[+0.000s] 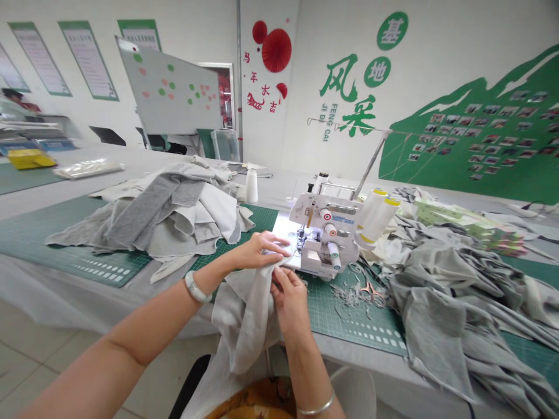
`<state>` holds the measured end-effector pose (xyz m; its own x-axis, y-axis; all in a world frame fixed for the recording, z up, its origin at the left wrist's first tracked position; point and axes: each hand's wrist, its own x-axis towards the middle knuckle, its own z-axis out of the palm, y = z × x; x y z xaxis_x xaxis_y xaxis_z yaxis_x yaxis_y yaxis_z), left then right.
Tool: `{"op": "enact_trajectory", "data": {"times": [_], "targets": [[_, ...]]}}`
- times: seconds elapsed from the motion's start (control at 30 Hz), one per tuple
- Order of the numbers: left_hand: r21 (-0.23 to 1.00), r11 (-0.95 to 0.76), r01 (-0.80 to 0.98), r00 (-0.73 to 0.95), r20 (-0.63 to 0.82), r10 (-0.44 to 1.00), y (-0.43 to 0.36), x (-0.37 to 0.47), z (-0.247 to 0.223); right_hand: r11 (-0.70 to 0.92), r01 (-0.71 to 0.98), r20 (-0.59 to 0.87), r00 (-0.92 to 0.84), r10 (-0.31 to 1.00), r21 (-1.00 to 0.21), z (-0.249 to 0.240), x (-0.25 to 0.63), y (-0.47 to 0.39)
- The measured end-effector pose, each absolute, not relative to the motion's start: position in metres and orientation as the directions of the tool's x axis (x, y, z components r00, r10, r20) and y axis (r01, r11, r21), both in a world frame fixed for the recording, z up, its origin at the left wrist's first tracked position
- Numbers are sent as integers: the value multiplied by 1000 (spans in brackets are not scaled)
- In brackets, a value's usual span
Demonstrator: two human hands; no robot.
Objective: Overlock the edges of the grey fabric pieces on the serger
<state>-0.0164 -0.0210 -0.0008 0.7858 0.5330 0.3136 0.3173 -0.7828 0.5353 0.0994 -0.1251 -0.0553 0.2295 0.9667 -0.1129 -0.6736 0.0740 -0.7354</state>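
A white overlock sewing machine [325,233] stands on the green cutting mat, its lamp lighting the needle area. Pale grey fabric [247,314] runs from the machine's bed over the table edge and down to the lap. My left hand [264,250] lies flat on the fabric beside the presser foot, fingers stretched out. Just below it, my right hand [289,294] pinches the fabric's edge between thumb and fingers. The fabric right at the needle is partly hidden by my left hand.
Grey cloth pieces [170,203] are heaped on the left; another grey pile [463,308] lies right. Scissors [372,294] rest among thread scraps [349,294] near the machine. Thread cones [379,218] stand behind it, one cone [251,186] at its left. A person [20,105] is far left.
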Motion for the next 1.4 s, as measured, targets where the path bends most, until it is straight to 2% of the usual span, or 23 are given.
{"op": "enact_trajectory", "data": {"times": [0.13, 0.4, 0.5, 0.6, 0.7, 0.8, 1.07, 1.4], "targets": [[497, -756, 425, 708, 337, 620, -18, -3, 4, 74, -710, -157, 254, 954, -700, -56, 101, -120], [475, -822, 314, 747, 411, 523, -18, 15, 9, -10, -738, -227, 195, 954, -675, -57, 106, -119], [425, -847, 319, 755, 427, 498, -23, 14, 5, -5, -755, -239, 200, 950, -655, -55, 108, -124], [372, -874, 312, 783, 420, 459, -26, 11, 2, 22, -759, -246, 238, 940, -650, -52, 109, -129], [371, -884, 283, 802, 413, 431, -27, 8, 1, 61, -739, -235, 290, 928, -671, -49, 109, -134], [378, -884, 276, 807, 409, 427, -28, 6, -1, 93, -720, -229, 337, 913, -687, -47, 109, -137], [292, -900, 325, 805, 413, 425, -27, 8, -5, 129, -692, -238, 408, 881, -711, -58, 112, -135], [285, -900, 330, 878, 258, 404, -25, 5, 3, 103, -641, -219, 402, 889, -761, -65, 120, -132]]}}
